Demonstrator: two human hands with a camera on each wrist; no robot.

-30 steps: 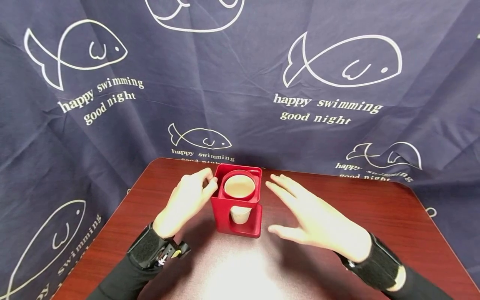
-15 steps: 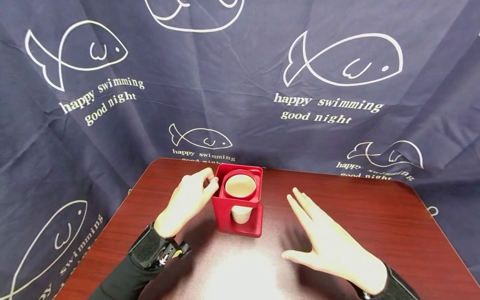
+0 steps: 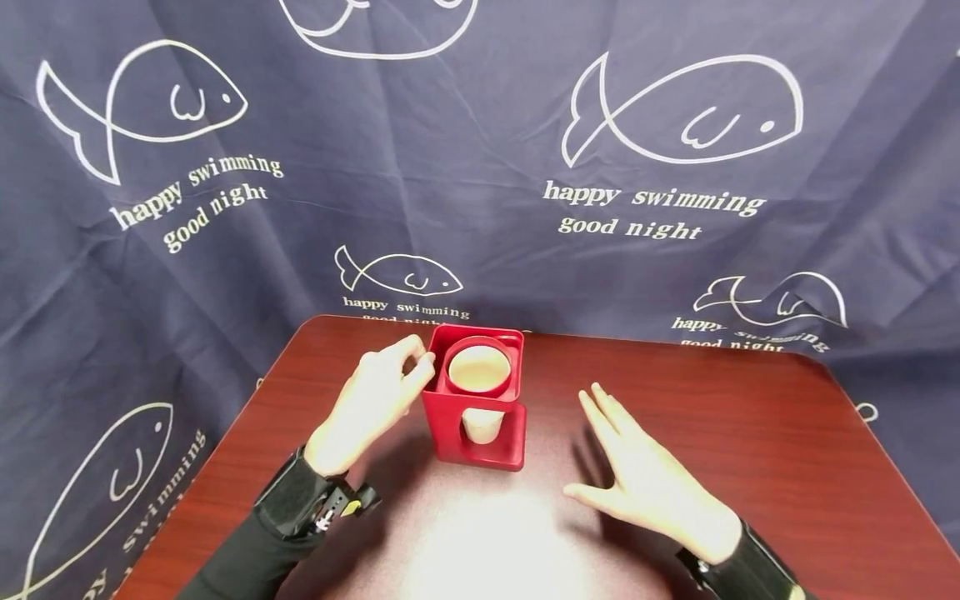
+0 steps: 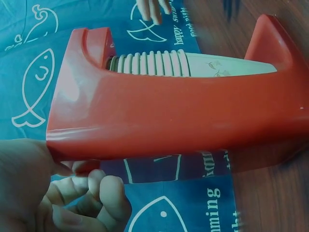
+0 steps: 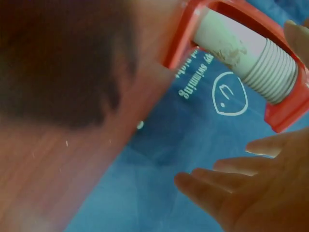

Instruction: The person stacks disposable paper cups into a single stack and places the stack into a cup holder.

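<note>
A red cup holder [image 3: 450, 425] stands upright on the table, also showing large in the left wrist view. A stack of white paper cups [image 3: 480, 368] sits in its round opening; the ribbed stacked rims and the patterned lowest cup [image 4: 227, 66] show through the side. My left hand [image 3: 375, 396] grips the holder's upper left rim with curled fingers; part of the contact is hidden. To the right of the holder my right hand [image 3: 652, 479] hovers apart from it, fingers straight and thumb spread, holding nothing.
The reddish-brown wooden table [image 3: 720, 417] has a bright glare near its front middle. Behind it and at the sides hangs a blue cloth [image 3: 510, 150] printed with white fish and lettering.
My right hand has drawn away from the holder to the right and toward me, then stayed about there. The left hand keeps its place at the holder's rim.
</note>
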